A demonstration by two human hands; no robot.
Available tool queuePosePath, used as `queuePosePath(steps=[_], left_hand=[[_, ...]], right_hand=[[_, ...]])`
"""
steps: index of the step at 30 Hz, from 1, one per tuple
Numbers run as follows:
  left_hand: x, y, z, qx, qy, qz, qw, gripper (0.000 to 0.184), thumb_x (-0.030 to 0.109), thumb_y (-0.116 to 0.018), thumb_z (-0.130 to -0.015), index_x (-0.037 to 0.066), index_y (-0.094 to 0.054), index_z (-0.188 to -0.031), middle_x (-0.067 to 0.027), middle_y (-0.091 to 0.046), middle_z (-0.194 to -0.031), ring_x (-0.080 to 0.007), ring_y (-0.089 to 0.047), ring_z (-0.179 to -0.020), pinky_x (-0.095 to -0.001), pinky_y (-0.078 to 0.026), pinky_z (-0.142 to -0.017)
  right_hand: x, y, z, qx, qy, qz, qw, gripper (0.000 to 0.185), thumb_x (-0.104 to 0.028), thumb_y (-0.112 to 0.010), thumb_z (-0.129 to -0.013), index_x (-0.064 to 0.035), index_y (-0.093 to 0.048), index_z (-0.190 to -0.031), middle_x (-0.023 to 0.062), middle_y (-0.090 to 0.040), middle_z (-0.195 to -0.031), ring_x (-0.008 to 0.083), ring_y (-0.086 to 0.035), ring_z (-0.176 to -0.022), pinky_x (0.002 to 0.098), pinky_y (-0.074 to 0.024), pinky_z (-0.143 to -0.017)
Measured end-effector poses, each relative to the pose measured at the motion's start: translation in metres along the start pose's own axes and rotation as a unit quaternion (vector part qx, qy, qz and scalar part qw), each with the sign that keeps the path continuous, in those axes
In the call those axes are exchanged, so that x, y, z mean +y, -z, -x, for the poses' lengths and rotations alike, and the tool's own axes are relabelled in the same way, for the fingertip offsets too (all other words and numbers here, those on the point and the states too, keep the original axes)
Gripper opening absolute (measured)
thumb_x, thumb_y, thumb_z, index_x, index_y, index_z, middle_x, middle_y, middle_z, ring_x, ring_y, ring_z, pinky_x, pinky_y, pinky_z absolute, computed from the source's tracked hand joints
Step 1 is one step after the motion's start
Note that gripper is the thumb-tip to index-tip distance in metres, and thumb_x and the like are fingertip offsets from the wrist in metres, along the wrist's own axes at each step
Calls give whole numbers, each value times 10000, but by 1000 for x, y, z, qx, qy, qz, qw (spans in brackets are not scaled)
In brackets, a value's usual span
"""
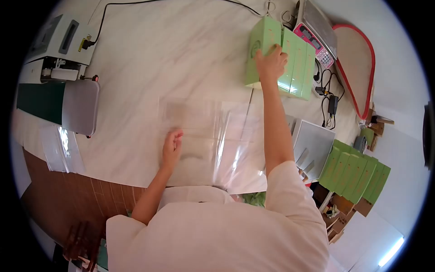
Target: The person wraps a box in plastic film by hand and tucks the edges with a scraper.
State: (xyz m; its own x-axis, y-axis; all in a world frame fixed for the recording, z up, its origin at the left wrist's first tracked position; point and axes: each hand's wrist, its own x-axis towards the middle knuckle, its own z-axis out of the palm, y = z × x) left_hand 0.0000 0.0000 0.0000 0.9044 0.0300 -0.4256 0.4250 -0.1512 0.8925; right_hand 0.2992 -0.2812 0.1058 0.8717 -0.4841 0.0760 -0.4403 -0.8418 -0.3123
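Note:
My right hand [272, 63] is closed on the leftmost green box [264, 36], thumb on its left side and fingers over its edge. That box stands slightly askew against a row of similar green boxes [297, 63]. My left hand [172, 145] lies over clear plastic sleeves [195, 131] spread flat on the marbled table; its fingers are loosely bent, with nothing visible in them. More clear sleeves [235, 140] lie just to the right, shiny along their folds.
A machine [63, 45] with a grey-and-green conveyor [77, 106] stands at left. Another clear sleeve [61, 147] hangs at the table edge. A pink-fronted scale [315, 38], cables [333, 104] and a grey metal box [315, 145] are at right, beyond them stacked green boxes [353, 174].

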Motion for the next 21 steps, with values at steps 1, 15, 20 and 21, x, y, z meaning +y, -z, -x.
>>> queuePosePath(steps=[1,15,20,21], left_hand=[[13,-4,16,2,4,-3,1000,238,85,-531,-972,80,-589,-1204,-70,-650,-1137,-171,-608,-987,-291,-457,-874],[27,-3,-33,-13,-61,0,998,292,258,-520,-1012,43,-608,-1189,-57,-648,-1071,-165,-600,-1014,-298,-458,-901],[41,-32,-21,-68,-89,28,993,273,194,-501,-1017,32,-581,-1221,-87,-618,-1091,-170,-587,-1034,-292,-450,-922],[39,-41,-20,-78,-102,31,991,273,194,-501,-1017,32,-581,-1221,-87,-618,-1091,-170,-587,-1034,-292,-450,-922]], right_hand=[[19,-4,-2,70,43,79,993,610,-261,-732,-744,-142,-496,-1294,211,-503,-1208,363,-492,-1114,478,-402,-955],[137,77,79,218,179,18,959,526,-128,-694,-762,-44,-522,-1252,214,-471,-1294,409,-432,-1186,511,-360,-991],[294,214,112,312,82,121,939,497,-136,-707,-751,-48,-545,-1213,206,-507,-1253,384,-459,-1176,498,-354,-1008],[326,248,118,330,62,158,928,494,-163,-700,-758,-44,-546,-1211,204,-514,-1246,388,-461,-1176,504,-354,-1008]])
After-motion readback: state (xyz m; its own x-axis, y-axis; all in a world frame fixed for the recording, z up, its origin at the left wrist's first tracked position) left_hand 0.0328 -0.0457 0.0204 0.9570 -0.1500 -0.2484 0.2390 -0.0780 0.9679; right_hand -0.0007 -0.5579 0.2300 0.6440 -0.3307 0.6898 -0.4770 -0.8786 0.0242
